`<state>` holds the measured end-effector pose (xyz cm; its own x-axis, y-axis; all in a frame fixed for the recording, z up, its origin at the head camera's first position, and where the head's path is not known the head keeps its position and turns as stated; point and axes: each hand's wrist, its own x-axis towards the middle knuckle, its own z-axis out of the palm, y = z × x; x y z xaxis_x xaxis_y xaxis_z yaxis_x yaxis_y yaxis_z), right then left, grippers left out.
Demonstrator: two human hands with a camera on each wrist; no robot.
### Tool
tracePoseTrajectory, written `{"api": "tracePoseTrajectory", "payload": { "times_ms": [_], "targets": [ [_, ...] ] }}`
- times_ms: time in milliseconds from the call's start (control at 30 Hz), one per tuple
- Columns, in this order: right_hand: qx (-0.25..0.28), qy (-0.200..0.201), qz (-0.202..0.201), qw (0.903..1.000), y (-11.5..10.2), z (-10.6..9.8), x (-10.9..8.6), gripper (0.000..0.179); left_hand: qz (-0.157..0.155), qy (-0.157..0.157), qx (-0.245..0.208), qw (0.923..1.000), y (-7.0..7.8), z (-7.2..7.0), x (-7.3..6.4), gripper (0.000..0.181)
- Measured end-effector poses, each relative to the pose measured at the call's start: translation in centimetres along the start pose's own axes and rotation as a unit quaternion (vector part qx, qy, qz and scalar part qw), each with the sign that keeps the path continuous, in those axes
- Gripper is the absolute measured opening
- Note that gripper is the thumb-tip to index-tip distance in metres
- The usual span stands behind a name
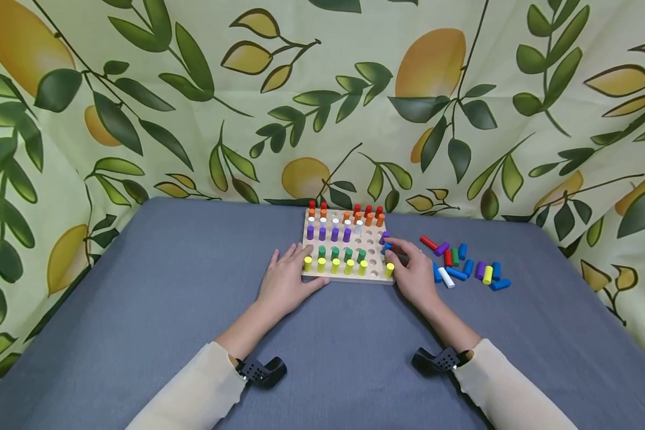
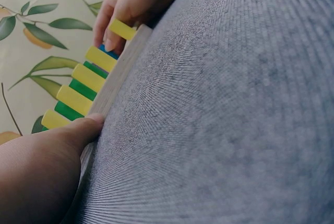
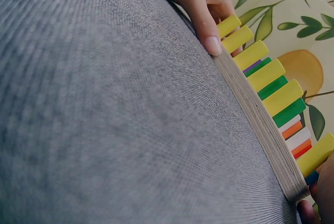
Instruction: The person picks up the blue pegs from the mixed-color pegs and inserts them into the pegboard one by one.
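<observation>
A wooden pegboard with rows of red, orange, white, purple, green and yellow pegs lies on the table. At its front left corner my left hand holds the board, the thumb along the front edge and the fingers at the left side. My right hand is over the board's right end and pinches a blue peg between thumb and index finger. Just in front of those fingers stands a yellow peg, and a purple peg shows behind them. The blue peg's lower end is hidden.
Right of the board lie loose pegs in several colours, among them a white peg, a red peg and a blue peg. A grey cloth covers the table. Behind it hangs a leaf-patterned curtain.
</observation>
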<state>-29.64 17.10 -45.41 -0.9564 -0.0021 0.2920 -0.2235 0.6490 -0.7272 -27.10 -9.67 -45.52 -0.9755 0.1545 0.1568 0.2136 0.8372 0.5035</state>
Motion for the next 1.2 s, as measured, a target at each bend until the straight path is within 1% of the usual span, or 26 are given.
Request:
{"api": "tracePoseTrajectory", "payload": {
  "times_ms": [200, 467, 900, 1000, 1200],
  "targets": [
    [-0.001, -0.002, 0.001, 1.0000, 0.11, 0.08, -0.15, 0.032, -0.002, -0.008, 0.002, 1.0000, -0.08, 0.20, -0.07, 0.083],
    [-0.007, -0.003, 0.003, 1.0000, 0.25, 0.20, -0.17, 0.032, 0.001, -0.005, 0.002, 1.0000, -0.22, 0.38, -0.03, 0.083],
    [-0.006, -0.001, -0.002, 1.0000, 0.12, 0.12, 0.31, 0.032, 0.006, -0.010, 0.007, 0.9999, -0.25, 0.02, 0.37, 0.082],
    [-0.004, 0.003, -0.006, 1.0000, 0.13, 0.12, 0.45, 0.031, 0.011, -0.009, 0.008, 0.9999, -0.26, -0.09, 0.48, 0.082],
    [-0.009, 0.011, -0.010, 0.9998, 0.23, 0.07, 0.74, 0.031, 0.009, -0.013, 0.013, 0.9998, -0.21, -0.29, 0.85, 0.083]
  ]
}}
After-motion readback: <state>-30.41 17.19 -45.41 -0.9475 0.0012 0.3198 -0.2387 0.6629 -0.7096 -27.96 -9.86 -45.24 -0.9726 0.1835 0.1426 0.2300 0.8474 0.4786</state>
